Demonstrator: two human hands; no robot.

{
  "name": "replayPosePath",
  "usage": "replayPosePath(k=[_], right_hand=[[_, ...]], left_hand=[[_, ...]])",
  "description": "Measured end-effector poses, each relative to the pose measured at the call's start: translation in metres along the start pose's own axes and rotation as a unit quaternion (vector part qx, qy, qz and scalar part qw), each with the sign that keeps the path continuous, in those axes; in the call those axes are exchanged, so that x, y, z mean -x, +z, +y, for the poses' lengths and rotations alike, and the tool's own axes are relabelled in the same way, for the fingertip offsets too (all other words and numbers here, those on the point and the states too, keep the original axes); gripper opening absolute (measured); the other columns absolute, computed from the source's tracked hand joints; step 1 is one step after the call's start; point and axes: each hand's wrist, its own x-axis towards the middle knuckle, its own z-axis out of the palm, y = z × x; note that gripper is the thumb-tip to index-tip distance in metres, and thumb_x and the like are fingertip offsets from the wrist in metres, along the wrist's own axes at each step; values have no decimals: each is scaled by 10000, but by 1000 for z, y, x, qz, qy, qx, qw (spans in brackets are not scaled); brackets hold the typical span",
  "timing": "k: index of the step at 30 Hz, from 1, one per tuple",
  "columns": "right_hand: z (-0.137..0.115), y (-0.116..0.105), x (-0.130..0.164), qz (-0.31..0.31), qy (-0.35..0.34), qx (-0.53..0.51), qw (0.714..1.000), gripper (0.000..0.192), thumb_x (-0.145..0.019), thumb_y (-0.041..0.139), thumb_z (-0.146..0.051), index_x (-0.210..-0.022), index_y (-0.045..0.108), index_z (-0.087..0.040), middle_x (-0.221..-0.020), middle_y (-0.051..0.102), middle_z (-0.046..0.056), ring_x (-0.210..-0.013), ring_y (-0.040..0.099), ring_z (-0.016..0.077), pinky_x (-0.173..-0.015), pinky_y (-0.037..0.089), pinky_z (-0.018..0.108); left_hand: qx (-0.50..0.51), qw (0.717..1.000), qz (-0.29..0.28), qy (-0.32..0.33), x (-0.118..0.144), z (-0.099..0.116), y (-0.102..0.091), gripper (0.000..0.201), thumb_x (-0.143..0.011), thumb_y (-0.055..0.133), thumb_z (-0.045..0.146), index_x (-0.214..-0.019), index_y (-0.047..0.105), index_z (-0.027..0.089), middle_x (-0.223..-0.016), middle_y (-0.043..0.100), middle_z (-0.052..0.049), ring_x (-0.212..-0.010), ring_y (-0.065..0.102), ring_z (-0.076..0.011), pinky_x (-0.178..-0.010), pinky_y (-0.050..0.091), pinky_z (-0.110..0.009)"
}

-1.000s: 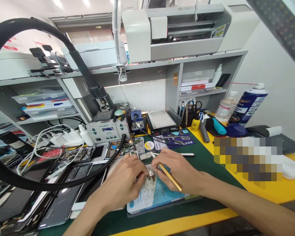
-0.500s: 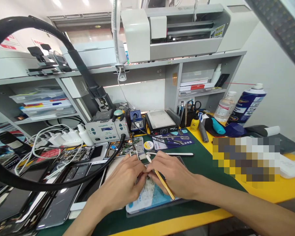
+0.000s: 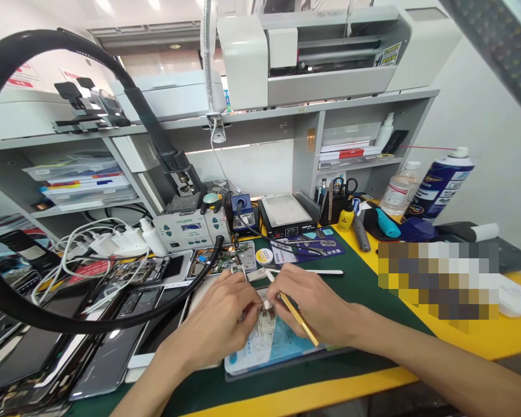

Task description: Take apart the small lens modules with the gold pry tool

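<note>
**Both hands closed over a small part on the blue mat**

From my seat, my left hand point(image 3: 219, 321) curls its fingers down onto a small part point(image 3: 267, 305), pinning it on the blue mat point(image 3: 269, 347). Just right of it, my right hand point(image 3: 319, 307) is clenched round a gold-coloured tool point(image 3: 299, 318), its tip meeting the part. Farther right a blue spray can point(image 3: 443, 182) stands well apart.
</note>
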Motion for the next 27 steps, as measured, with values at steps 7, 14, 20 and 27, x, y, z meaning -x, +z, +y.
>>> replayPosePath(k=[7,14,20,27], right_hand=[[6,-5,1,-6,3,-20,1000,159,-881,576,-91,-1012,561,-180,-912,636,69,-853,537,211,-737,427,319],[0,6,-1,-21,-16,-20,999,118,-929,525,-79,-983,585,-165,-844,648,56,-756,495,186,-657,381,292],[4,3,0,-28,-9,-31,999,147,-911,533,-56,-983,580,-175,-840,640,53,-766,490,188,-679,390,296],[7,-3,0,-23,-4,-29,999,139,-900,560,-76,-994,576,-177,-883,637,65,-816,505,201,-727,429,316]], left_hand=[[-2,1000,1,-6,-1,-2,1,240,-988,454,209,-849,650,212,-824,638,-38,-862,549,-226,-851,367,-400],[-2,1000,0,-1,-1,-1,0,226,-984,469,200,-830,634,209,-805,642,-27,-849,541,-221,-836,363,-391],[-2,1000,-3,4,0,-2,-2,235,-981,472,197,-833,652,215,-779,636,-29,-841,532,-223,-817,367,-386],[2,1000,-8,-1,0,-2,-2,242,-982,469,207,-845,668,217,-793,642,-32,-857,531,-227,-862,367,-411]])
